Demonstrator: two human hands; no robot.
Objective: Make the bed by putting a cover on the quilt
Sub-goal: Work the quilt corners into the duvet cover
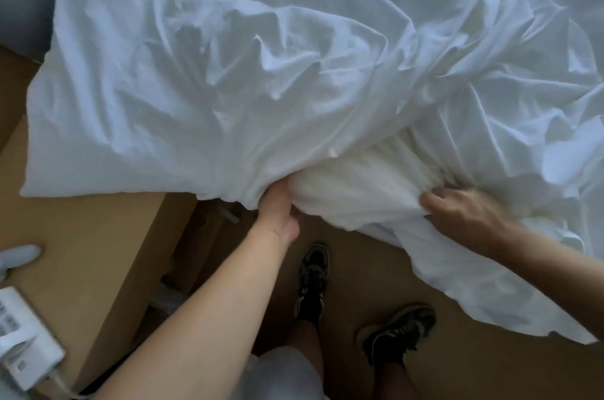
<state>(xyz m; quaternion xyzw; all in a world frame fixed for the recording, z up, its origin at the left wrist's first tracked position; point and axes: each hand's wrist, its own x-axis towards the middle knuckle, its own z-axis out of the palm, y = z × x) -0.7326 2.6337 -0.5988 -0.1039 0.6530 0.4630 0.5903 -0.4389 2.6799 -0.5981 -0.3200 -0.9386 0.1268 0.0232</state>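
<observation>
White cover [228, 72], thin, matte and sharply creased like woven cotton, spreads over most of the bed and looks plump at the near left corner, so I judge the filling already sits inside that part; its lower layer drapes off the mattress toward the floor on the right; the quilt [369, 183], a creamier white, thicker and gathered into soft ribs, shows through the cover's open mouth at the near edge, between the two hands; the job seems well past halfway, with this last bunch left to tuck in, the mouth to close and the whole thing to shake flat; a wooden bedside cabinet [98, 236], smooth and tan, stands at the left, just beside the bed; the left hand [281, 206] grasps the cover's gathered rim, fingers buried in the folds and thumb wrapped underneath; the right hand [464, 213] has its fingers curled into cloth at the quilt's edge, apparently the cover's lower lip; dark trainers [313, 278] stand on the brown floor; a white telephone [19, 334], hard plastic, rests on the cabinet
</observation>
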